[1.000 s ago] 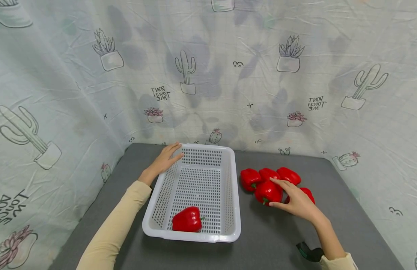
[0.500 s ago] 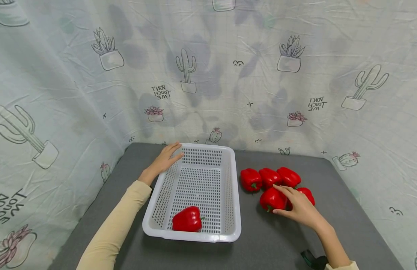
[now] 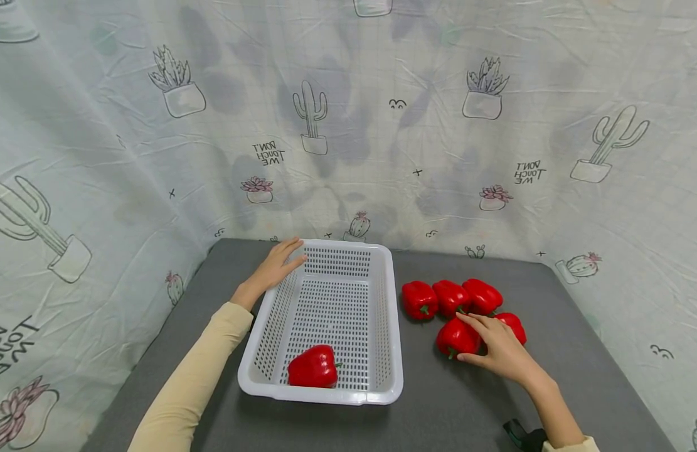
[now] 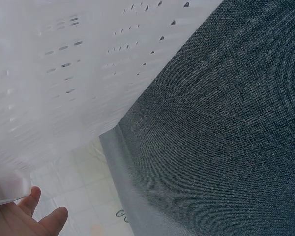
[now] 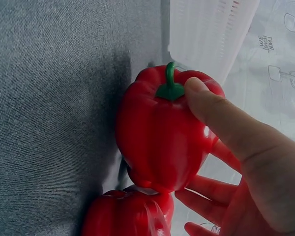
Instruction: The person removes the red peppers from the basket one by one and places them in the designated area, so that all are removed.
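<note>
My right hand (image 3: 503, 351) holds a glossy red bell pepper (image 3: 457, 338) on the table. In the right wrist view, the thumb lies by the green stem of that pepper (image 5: 160, 132), with the fingers around its far side. Another red bell pepper (image 5: 125, 214) sits close against it. My left hand (image 3: 271, 270) rests on the far left rim of a white perforated plastic basket (image 3: 396, 351), fingers fairly straight. In the left wrist view, fingers of the left hand (image 4: 27, 219) show past the basket's rim. One red bell pepper (image 3: 312, 367) lies inside the basket, near its front wall.
Behind the held pepper, several more peppers (image 3: 420, 300) stand in a row right of the basket. One more pepper (image 3: 512, 326) is partly behind my right hand. Dark grey cloth (image 3: 427, 402) covers the table; a patterned curtain (image 3: 371, 125) hangs around it.
My right hand has shifted the pepper slightly toward me and to the right, away from the back row. It barely moves in the last half second. The left hand and basket stay put.
</note>
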{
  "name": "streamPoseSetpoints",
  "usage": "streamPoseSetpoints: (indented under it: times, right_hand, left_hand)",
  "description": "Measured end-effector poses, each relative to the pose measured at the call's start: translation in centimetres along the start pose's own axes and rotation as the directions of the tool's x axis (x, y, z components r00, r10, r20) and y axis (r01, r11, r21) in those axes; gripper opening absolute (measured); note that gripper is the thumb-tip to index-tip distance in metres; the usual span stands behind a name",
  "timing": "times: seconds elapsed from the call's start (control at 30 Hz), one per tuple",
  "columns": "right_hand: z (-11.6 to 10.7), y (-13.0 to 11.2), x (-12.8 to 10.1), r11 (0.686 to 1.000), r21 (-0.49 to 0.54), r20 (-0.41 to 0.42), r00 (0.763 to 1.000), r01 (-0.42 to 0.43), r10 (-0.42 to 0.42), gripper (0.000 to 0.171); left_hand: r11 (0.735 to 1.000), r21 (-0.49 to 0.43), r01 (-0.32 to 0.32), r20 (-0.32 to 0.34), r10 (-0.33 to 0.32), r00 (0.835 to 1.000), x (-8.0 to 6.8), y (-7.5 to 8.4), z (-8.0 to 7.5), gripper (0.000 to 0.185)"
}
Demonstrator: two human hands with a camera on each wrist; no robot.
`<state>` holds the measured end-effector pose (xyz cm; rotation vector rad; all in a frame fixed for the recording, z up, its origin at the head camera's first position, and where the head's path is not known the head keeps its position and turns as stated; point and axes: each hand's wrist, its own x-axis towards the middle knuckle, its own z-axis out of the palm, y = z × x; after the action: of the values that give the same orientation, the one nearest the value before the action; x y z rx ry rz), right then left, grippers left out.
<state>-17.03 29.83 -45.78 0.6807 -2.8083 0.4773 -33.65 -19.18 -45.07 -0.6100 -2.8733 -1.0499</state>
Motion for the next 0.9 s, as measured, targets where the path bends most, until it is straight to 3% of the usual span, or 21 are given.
streamPoseSetpoints:
  times: [0.33, 0.63, 0.9]
  right_hand:
    - [0.19, 0.20, 0.16, 0.999, -0.012, 0.040, 0.999, -0.032, 0.032, 0.074]
    - [0.17, 0.75, 0.03, 0.996, 0.040, 0.084, 0.994, -0.074, 0.070, 0.076]
    - [0.34, 0.92, 0.18, 0.997, 0.047, 0.066, 0.996, -0.061, 0.057, 0.076]
  left_hand:
    - [1.000, 0.001, 0.009, 0.000, -0.009, 1.000, 0.05, 0.02, -0.01, 0.064]
    - [1.000, -0.010, 0.004, -0.010, -0.004, 1.000, -0.10, 0.06, 0.10, 0.064]
    - [1.000, 0.005, 0.001, -0.009, -0.001, 1.000, -0.10, -0.04, 0.01, 0.064]
